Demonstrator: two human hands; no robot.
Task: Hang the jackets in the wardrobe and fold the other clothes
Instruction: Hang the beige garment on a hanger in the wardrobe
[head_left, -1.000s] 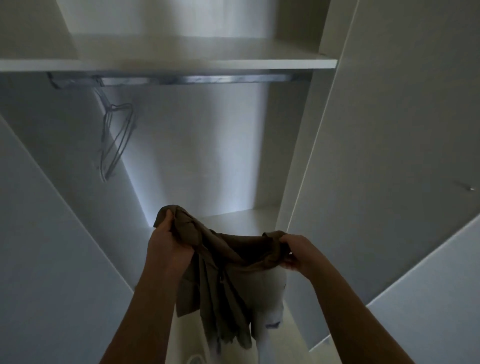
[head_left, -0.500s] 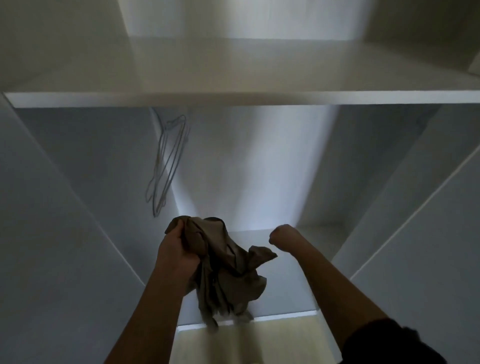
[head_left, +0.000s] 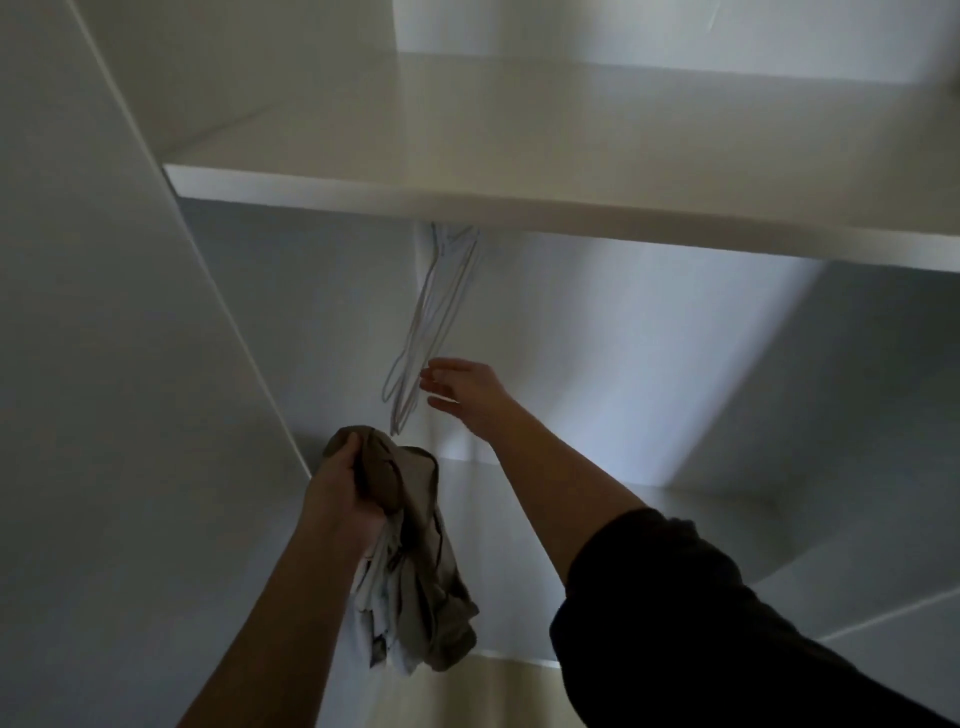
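A brown jacket (head_left: 421, 577) with a pale lining hangs bunched from my left hand (head_left: 345, 491), which grips its top in front of the open white wardrobe. Thin wire hangers (head_left: 431, 322) dangle under the upper shelf (head_left: 519, 202); the rail they hang from is hidden by the shelf edge. My right hand (head_left: 465, 392) is stretched out with straight fingers, its fingertips just beside the lower ends of the hangers. I cannot tell whether it touches them.
The wardrobe's left side panel (head_left: 130, 364) stands close on the left and an open door panel (head_left: 883, 639) on the right. The wardrobe floor (head_left: 675, 514) lies below the hangers. The scene is dim.
My right hand let go of the jacket, then opened and rose toward the hangers. The jacket now hangs from my left hand alone. My view tilted up and closer.
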